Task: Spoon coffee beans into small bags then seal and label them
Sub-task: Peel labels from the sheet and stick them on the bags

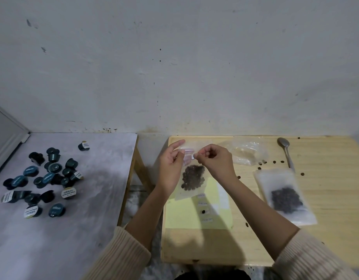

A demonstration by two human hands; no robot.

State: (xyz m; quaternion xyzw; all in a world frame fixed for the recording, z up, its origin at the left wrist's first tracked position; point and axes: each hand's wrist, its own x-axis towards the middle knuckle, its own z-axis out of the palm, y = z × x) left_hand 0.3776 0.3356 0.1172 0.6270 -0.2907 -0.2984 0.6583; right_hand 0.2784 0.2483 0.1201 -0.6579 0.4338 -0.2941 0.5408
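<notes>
Two hands meet at the top strip of a small clear zip bag, held just above the near-left part of the wooden table. The left hand pinches the left end of the strip, thumb against fingers. The right hand pinches it just beside, fingers curled. Coffee beans sit bunched in the bag's middle, well below the closure.

This looks like the sealing step. To do it well, keep the bag upright so no bean gets into the strip, hold one end firm, run the other pinch along the full width, then check for gaps.

A second filled bag lies flat to the right, near a spoon at the far edge. Small labels lie on the yellow sheet beneath the hands, so labelling likely follows.
</notes>
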